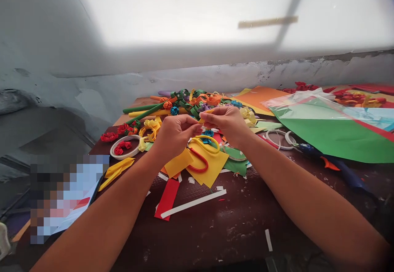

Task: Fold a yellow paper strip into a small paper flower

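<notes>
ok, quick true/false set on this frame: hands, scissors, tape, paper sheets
1. Both hands pinch a small yellow paper piece between them. True: left hand and right hand meet on it.
2. The scissors are held in the right hand. False: they lie on yellow paper sheets under the hands.
3. A tape roll sits left of the hands. True.
4. The large green sheet lies on the left. False: it is on the right.
5. A white strip lies on the table. True.
</notes>
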Action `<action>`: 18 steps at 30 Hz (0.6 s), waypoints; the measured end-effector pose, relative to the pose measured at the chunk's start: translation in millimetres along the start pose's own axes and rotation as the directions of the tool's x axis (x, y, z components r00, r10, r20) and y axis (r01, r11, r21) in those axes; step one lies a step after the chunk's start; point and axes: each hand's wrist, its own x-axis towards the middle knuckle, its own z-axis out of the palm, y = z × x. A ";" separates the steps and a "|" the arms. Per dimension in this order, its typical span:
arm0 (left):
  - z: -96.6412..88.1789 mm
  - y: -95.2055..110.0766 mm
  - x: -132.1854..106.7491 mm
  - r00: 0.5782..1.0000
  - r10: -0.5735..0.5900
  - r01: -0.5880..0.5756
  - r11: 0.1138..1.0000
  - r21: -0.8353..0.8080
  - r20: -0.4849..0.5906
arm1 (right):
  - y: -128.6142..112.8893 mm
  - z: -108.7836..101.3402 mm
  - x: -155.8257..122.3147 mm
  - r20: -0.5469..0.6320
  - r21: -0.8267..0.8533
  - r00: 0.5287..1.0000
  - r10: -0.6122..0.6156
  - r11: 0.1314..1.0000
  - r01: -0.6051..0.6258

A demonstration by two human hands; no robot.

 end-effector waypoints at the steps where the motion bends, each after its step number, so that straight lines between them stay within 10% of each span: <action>1: -0.8 0.2 -0.2 1.000 0.029 -0.029 0.998 0.048 -0.005 | -0.6 -0.6 0.0 -0.001 -0.003 1.000 0.008 1.000 -0.008; 13: -14.3 14.7 -3.7 0.980 0.190 -0.196 0.887 0.418 0.056 | 3.2 3.7 -7.1 -0.063 -0.091 0.980 -0.186 0.979 0.180; 18: -63.4 49.4 -22.9 0.984 0.157 -0.163 0.647 0.745 0.079 | 2.9 -1.7 -10.0 0.000 -0.169 0.978 -0.208 0.964 0.205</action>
